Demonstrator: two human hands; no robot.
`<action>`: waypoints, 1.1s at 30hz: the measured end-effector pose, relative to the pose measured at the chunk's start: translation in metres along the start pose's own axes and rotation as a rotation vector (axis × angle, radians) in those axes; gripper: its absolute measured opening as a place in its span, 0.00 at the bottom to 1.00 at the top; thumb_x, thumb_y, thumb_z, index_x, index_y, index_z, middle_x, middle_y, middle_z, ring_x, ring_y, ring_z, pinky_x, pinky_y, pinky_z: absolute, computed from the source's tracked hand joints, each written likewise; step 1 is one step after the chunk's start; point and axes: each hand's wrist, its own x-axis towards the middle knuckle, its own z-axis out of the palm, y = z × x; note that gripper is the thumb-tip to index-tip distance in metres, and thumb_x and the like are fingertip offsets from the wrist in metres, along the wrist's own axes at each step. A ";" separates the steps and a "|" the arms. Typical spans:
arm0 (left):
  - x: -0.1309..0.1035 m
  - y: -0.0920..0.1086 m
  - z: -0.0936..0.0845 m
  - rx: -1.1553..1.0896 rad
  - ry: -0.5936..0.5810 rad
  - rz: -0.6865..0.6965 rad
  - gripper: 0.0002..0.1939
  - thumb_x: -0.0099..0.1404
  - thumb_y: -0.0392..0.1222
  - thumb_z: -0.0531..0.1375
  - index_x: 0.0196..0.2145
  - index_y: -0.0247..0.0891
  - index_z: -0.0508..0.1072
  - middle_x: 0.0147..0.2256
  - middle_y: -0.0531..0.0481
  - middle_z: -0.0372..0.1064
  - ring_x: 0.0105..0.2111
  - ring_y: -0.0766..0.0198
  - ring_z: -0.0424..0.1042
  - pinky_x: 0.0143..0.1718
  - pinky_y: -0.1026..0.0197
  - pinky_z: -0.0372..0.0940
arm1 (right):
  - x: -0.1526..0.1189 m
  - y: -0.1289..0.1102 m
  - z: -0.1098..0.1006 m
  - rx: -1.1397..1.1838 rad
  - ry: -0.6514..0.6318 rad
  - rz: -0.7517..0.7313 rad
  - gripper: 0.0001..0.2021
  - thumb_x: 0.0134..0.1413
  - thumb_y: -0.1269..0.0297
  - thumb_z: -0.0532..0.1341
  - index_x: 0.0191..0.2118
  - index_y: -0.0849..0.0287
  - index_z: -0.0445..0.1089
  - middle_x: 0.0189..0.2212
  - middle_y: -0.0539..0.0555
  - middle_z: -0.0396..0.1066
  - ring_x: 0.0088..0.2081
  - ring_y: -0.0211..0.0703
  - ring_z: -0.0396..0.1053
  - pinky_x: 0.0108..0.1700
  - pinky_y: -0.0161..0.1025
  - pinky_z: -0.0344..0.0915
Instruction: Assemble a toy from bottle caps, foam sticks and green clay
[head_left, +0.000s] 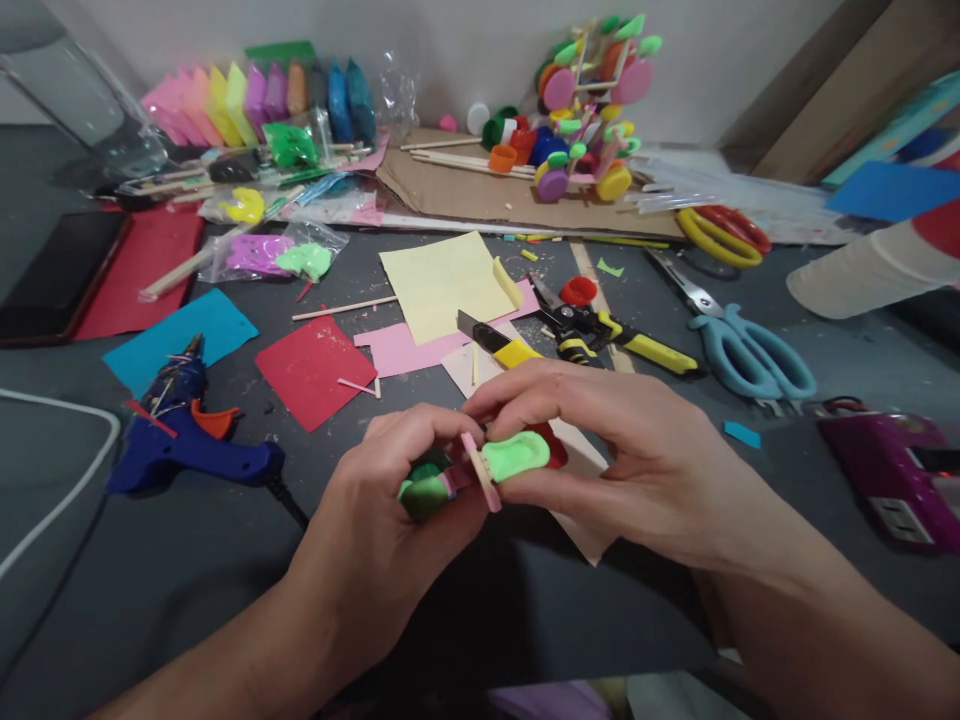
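Note:
Both hands meet at the middle of the view around a small handmade piece. My left hand (382, 500) is closed round its dark green end, with a thin pink strip (481, 472) standing between the two hands. Thumb and fingers of my right hand (600, 440) pinch a light green clay piece (516, 456) with a rounded, hollowed end, beside the pink strip. Something red shows behind the green clay, partly hidden by the fingers. Just beyond the hands lies a yellow utility knife (517, 352), its blade pointing away to the left.
A blue glue gun (195, 440) lies at left near a red paper square (315, 372). Yellow-black pliers (637, 345) and blue-handled scissors (750, 350) lie to the right. A white bottle (862, 265) stands far right. Colourful clay-wheeled models (596, 110) stand at the back.

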 end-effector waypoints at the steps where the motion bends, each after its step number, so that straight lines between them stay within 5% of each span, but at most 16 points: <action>1: 0.001 0.001 0.000 0.010 0.003 0.004 0.08 0.61 0.34 0.63 0.38 0.45 0.76 0.32 0.56 0.75 0.36 0.61 0.73 0.38 0.60 0.64 | 0.000 0.000 0.000 0.007 -0.002 -0.003 0.08 0.62 0.59 0.68 0.41 0.56 0.73 0.45 0.51 0.79 0.44 0.39 0.76 0.45 0.36 0.70; 19: 0.006 0.004 0.002 0.234 0.080 0.209 0.07 0.65 0.32 0.61 0.35 0.44 0.73 0.32 0.57 0.76 0.32 0.63 0.71 0.42 0.56 0.63 | -0.001 0.002 -0.005 -0.160 -0.019 0.105 0.15 0.58 0.50 0.69 0.43 0.55 0.75 0.44 0.54 0.79 0.43 0.46 0.77 0.41 0.38 0.69; 33: 0.006 0.002 0.001 0.299 0.095 0.212 0.07 0.64 0.32 0.61 0.32 0.44 0.72 0.32 0.55 0.77 0.32 0.60 0.73 0.38 0.56 0.61 | -0.001 0.002 -0.001 -0.160 -0.010 -0.003 0.05 0.64 0.62 0.65 0.41 0.55 0.72 0.46 0.52 0.79 0.45 0.43 0.77 0.45 0.39 0.70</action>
